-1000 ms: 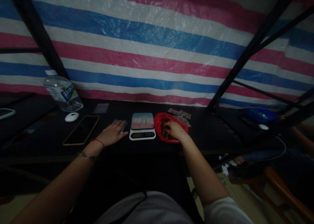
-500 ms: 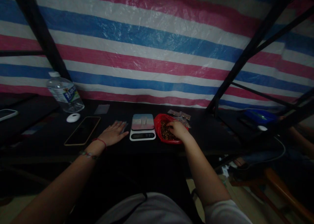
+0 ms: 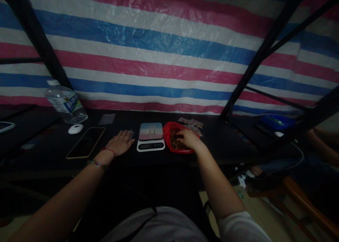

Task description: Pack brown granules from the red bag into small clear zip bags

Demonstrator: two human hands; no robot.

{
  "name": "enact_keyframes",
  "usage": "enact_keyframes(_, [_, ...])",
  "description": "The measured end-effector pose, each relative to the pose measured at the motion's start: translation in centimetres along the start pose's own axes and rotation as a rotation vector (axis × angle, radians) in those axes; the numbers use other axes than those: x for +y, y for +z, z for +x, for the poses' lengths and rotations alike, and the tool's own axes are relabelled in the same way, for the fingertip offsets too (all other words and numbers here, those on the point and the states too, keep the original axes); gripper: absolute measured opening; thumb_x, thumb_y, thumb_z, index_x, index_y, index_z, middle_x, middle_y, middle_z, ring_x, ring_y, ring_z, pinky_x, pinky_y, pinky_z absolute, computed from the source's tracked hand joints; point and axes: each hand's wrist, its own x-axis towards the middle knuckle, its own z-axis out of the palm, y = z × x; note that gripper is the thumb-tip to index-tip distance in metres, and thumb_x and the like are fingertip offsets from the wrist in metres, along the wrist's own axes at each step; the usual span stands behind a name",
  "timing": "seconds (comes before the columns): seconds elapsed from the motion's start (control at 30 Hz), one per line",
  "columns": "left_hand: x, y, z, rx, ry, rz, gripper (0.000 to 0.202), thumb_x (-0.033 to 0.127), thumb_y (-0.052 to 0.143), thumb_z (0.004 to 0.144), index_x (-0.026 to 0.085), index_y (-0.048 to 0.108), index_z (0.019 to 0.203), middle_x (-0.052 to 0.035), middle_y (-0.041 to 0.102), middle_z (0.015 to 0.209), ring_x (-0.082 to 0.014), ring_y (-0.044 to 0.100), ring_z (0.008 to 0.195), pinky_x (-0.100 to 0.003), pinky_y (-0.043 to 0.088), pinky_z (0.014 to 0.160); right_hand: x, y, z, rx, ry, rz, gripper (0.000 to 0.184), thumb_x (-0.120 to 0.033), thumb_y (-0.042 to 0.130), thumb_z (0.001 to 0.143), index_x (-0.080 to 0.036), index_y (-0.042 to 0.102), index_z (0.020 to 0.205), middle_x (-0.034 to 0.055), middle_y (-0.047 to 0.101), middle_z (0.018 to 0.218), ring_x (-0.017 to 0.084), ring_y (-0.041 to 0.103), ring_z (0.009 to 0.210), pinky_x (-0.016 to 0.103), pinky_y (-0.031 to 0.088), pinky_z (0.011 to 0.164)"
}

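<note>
My left hand [image 3: 120, 143] lies flat on the dark table [image 3: 39, 150], fingers stretched out over a small clear packet [image 3: 128, 133]. Just right of it stands a small white kitchen scale [image 3: 150, 136] with a reflective top. My right hand [image 3: 187, 138] reaches into a red plastic bag [image 3: 168, 137] holding small brown pieces, fingers curled down among them. What those fingers grip is hidden.
A phone [image 3: 85, 147] lies face up left of my left hand, with a white mouse [image 3: 75, 129], a water bottle [image 3: 65, 102] and a clear packet [image 3: 107, 119] behind it. Several filled packets [image 3: 192, 123] lie behind the bag. Black frame bars cross a striped tarp. A wooden chair [image 3: 304, 203] stands lower right.
The view has shifted slightly. My right hand has stirred a little inside the red bag. My left hand stays flat on the packet.
</note>
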Motion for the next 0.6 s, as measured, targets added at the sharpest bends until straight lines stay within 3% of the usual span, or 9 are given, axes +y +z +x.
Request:
enact_keyframes(0.2, [0.3,-0.3,-0.5,-0.033,-0.047,0.002,0.072,0.058,0.017,0.090,0.017,0.021,0.149,-0.0106,0.016,0.156,-0.0312,0.010,0.144,-0.054,0.017,0.113,-1.0,-0.7,0.1,0.094,-0.003,0.009,0.030,-0.016,0.057,0.082,-0.019,0.069,0.109,0.0084,0.068,0.113,0.022,0.059,0.108,0.031,0.039,0.098])
enact_keyframes(0.3, [0.5,-0.3,-0.6,-0.022,-0.040,0.009,0.070,0.056,0.019,0.091,0.017,0.022,0.149,-0.0104,0.016,0.156,-0.0310,0.011,0.144,-0.054,0.018,0.112,-0.6,-1.6,-0.1,0.254,0.059,0.021,0.027,-0.017,0.052,0.085,-0.019,0.070,0.105,0.0077,0.069,0.109,0.020,0.060,0.104,0.029,0.040,0.096])
enact_keyframes(0.43, [0.2,-0.1,-0.4,-0.026,-0.045,0.007,0.069,0.055,0.019,0.091,0.018,0.019,0.149,-0.0091,0.014,0.156,-0.0303,0.010,0.144,-0.053,0.016,0.113,2.7,-2.7,-1.0,0.458,0.317,-0.008,0.030,-0.018,0.046,0.088,-0.018,0.068,0.109,0.0102,0.066,0.110,0.019,0.059,0.105,0.028,0.040,0.095])
enact_keyframes(0.53, [-0.4,0.1,-0.1,-0.019,-0.039,0.004,0.065,0.051,0.018,0.092,0.020,0.022,0.149,-0.0078,0.015,0.156,-0.0307,0.012,0.144,-0.055,0.018,0.111,6.1,-2.4,-2.1,0.400,0.594,-0.010,0.034,-0.020,0.044,0.089,-0.018,0.065,0.115,0.0122,0.064,0.113,0.020,0.059,0.107,0.028,0.040,0.093])
enact_keyframes(0.6, [-0.8,0.2,0.1,0.047,0.007,0.017,0.061,0.046,0.019,0.093,0.019,0.030,0.146,-0.0101,0.023,0.155,-0.0320,0.020,0.142,-0.056,0.023,0.108,7.9,-1.5,-2.7,0.364,0.687,0.005,0.033,-0.025,0.046,0.088,-0.015,0.066,0.112,0.0154,0.065,0.109,0.024,0.061,0.104,0.032,0.042,0.091])
